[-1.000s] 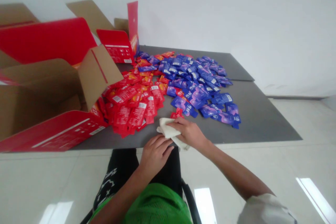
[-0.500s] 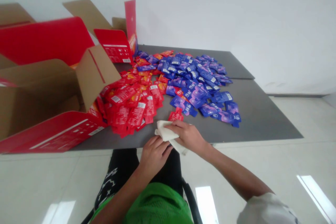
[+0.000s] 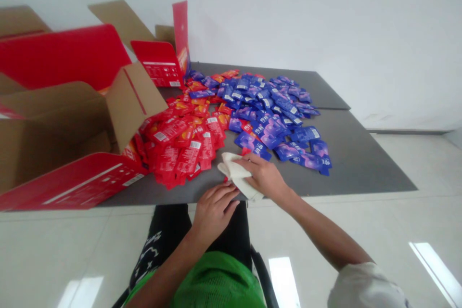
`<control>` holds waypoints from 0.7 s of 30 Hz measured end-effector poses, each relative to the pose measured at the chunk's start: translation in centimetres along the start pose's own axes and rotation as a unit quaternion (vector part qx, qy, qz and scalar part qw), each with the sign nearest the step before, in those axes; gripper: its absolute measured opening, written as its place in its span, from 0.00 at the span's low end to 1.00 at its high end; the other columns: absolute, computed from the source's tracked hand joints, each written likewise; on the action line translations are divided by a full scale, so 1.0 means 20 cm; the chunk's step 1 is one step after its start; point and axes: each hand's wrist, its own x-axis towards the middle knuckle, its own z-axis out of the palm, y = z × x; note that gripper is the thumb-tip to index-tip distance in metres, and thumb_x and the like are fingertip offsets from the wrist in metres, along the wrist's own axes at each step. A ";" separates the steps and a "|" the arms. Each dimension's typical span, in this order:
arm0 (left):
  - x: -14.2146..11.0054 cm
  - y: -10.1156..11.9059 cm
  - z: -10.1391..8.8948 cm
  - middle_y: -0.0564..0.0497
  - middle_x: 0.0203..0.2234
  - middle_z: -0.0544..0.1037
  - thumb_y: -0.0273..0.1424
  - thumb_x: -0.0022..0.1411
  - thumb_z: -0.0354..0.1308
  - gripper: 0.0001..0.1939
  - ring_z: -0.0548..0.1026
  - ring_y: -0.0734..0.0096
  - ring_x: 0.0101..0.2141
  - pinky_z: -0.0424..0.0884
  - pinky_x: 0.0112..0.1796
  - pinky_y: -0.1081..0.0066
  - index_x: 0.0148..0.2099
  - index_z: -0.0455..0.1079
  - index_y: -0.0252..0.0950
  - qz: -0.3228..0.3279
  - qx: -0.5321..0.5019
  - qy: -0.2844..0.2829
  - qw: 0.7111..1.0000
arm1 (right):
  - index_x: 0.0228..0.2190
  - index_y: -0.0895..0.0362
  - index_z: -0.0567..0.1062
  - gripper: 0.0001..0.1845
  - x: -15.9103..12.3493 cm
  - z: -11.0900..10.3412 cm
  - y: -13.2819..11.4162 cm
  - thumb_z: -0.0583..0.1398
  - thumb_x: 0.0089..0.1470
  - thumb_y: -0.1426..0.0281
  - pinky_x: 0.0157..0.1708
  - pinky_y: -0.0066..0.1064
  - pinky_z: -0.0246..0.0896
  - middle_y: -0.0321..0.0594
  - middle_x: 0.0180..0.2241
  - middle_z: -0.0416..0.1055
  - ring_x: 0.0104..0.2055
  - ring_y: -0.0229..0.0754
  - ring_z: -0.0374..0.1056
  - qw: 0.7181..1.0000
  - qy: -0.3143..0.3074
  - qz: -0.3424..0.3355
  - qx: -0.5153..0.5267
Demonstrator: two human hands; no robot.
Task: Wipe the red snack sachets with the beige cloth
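Observation:
My right hand (image 3: pixel 265 176) presses a folded white cloth (image 3: pixel 234 172) onto the grey mat (image 3: pixel 361 163), its fingers closed over the cloth, just in front of a red sachet. My left hand (image 3: pixel 213 211) rests at the mat's near edge beside the cloth, fingers stretched out and flat, holding nothing. A heap of red sachets (image 3: pixel 182 142) lies to the left and a spread of blue sachets (image 3: pixel 277 115) lies behind and to the right of my hands.
An open red-and-brown cardboard box (image 3: pixel 65 144) lies on its side at the left, sachets spilling from it. A second open red box (image 3: pixel 166 57) stands at the back by the white wall. Glossy white floor tiles surround the mat.
My right hand has pushed the cloth a little forward on the mat, toward the sachets, now covering the lone red sachet. My left hand has hardly moved.

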 end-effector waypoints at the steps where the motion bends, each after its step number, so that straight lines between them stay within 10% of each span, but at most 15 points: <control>1: 0.00 0.00 0.00 0.47 0.43 0.83 0.29 0.67 0.61 0.09 0.79 0.57 0.47 0.78 0.49 0.55 0.48 0.78 0.40 -0.003 0.008 -0.001 1.000 | 0.60 0.49 0.73 0.24 -0.03 0.02 -0.04 0.61 0.63 0.71 0.49 0.30 0.69 0.43 0.54 0.73 0.51 0.44 0.74 1.000 -0.018 -0.009 0.007; 13: 0.00 0.00 0.00 0.48 0.49 0.81 0.28 0.69 0.59 0.12 0.77 0.59 0.53 0.74 0.54 0.57 0.54 0.76 0.41 0.012 -0.013 0.007 1.000 | 0.57 0.51 0.75 0.21 0.15 -0.05 0.20 0.60 0.64 0.71 0.47 0.29 0.68 0.44 0.51 0.75 0.49 0.45 0.74 0.994 0.014 0.083 -0.065; 21: 0.24 0.05 -0.06 0.46 0.41 0.78 0.41 0.74 0.52 0.15 0.75 0.59 0.42 0.73 0.46 0.58 0.53 0.71 0.38 -0.029 0.059 -0.032 0.997 | 0.51 0.53 0.78 0.16 -0.18 -0.07 0.11 0.56 0.66 0.67 0.49 0.39 0.69 0.46 0.45 0.76 0.47 0.49 0.73 0.949 0.280 0.092 0.112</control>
